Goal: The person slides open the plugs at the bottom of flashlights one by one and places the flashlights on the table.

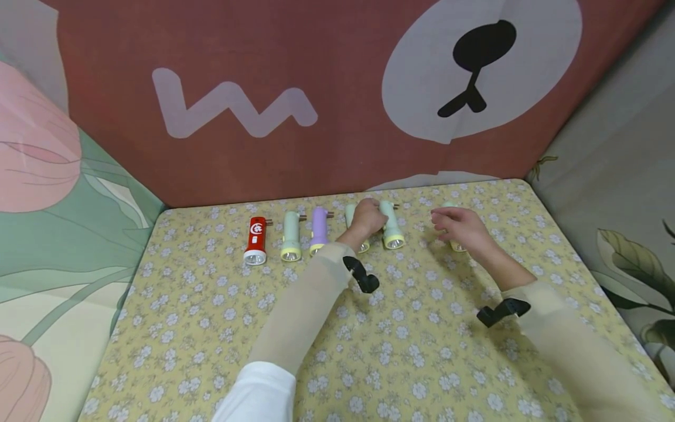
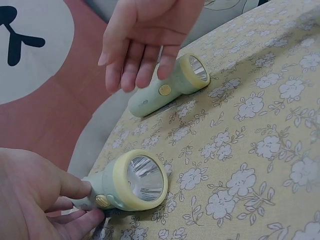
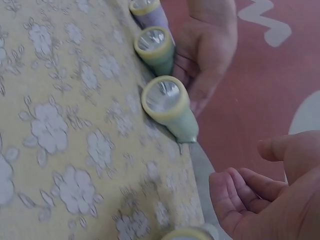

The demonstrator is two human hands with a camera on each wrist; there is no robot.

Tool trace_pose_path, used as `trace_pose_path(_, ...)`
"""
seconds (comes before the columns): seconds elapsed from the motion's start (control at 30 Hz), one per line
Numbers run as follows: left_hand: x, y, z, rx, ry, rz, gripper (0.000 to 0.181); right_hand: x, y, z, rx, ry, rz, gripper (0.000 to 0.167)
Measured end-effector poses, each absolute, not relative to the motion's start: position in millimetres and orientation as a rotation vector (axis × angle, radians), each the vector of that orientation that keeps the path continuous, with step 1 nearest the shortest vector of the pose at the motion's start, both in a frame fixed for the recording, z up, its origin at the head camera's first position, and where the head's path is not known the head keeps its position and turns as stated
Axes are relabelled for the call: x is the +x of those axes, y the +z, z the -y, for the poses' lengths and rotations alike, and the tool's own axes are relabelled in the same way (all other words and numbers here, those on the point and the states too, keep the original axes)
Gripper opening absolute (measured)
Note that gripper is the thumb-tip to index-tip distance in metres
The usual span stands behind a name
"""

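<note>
My left hand point(image 1: 368, 218) pinches the body of a pale green flashlight point(image 1: 392, 230) with a yellow rim, which lies on the table with its lens toward me. In the left wrist view, the thumb and fingers sit on either side of that flashlight point(image 2: 115, 187), near its yellow switch. Over another pale green flashlight point(image 1: 457, 247) at the right, my right hand point(image 1: 464, 228) hovers with loosely bent fingers and nothing in them. That flashlight point(image 2: 172, 85) shows lying on the cloth below the right fingers in the left wrist view. A further green flashlight point(image 1: 350, 214) is partly hidden behind my left hand.
Left of my hands, a purple flashlight point(image 1: 319, 225), a green flashlight point(image 1: 291, 234) and a red flashlight point(image 1: 256, 237) lie in a row. Metal plug prongs stick out from several of them. The floral tablecloth point(image 1: 390, 351) reaches back to a reddish-brown fabric wall point(image 1: 337, 158).
</note>
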State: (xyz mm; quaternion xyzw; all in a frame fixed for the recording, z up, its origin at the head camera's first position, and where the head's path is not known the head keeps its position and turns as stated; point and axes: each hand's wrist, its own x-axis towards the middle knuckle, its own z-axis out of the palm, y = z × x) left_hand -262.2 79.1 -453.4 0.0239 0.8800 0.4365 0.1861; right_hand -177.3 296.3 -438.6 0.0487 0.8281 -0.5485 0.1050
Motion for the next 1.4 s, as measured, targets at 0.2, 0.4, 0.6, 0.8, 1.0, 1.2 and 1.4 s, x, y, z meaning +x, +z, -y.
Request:
trace_pose_path(0.2, -262.0, -453.4, -80.5, 0.044, 1.233, -2.482, 0.048, -177.9, -437.8, -312.1, 0.196, -1.605, -2.509, 0.061)
trace_pose_path(0.4, -260.5, -452.2, -80.3, 0.044, 1.234, -2.491, 0.048, -180.4, -435.4, -325.9, 0.291, -1.57, -2.567, 0.062)
trace_pose_path(0.6, -260.4, -451.4, -81.0, 0.049, 1.221, -2.503, 0.047, -181.7, -438.7, -342.3, 0.335, -1.545, -2.59, 0.064)
trace_pose_path(0.8, -260.1, -450.6, -80.8, 0.054, 1.222, -2.502, 0.047, -180.2, -445.7, -353.2, 0.346, -1.546, -2.545, 0.066)
trace_pose_path(1.0, -259.7, -449.4, -80.6, 0.039, 1.239, -2.49, 0.047, -181.3, -455.3, -356.7, 0.365, -1.493, -2.51, 0.07)
trace_pose_path(1.2, -259.2, -449.2, -80.9, 0.026, 1.248, -2.487, 0.048, -185.5, -469.2, -357.1, 0.451, -1.409, -2.471, 0.077)
trace_pose_path(1.4, -257.9, -450.0, -81.0, 0.031, 1.252, -2.484, 0.047, -185.0, -474.4, -357.8, 0.475, -1.401, -2.446, 0.081)
